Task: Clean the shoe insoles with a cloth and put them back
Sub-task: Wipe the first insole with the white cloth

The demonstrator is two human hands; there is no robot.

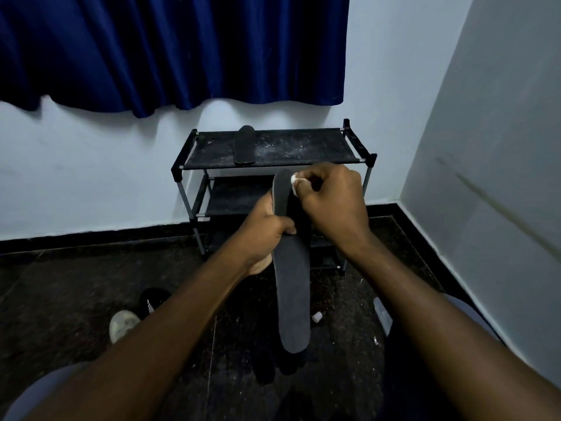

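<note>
Insole (293, 293) is held lengthwise in front of the shoe rack (303, 147), its far tip level with the rack's second shelf. Our left hand (267, 229) grips it at mid-length, thumb over the top face, likely to brace it against wiping pressure. Our right hand (334, 202) pinches a small white cloth (295, 180) onto the far tip.

Count:
- Insoles: two. The second insole (244, 145) lies flat on the rack's top shelf, probably parked there.
- Cloth: one.
- Floor, left-front of rack: one pale shoe (123, 325) and one dark shoe (153, 299).
</note>
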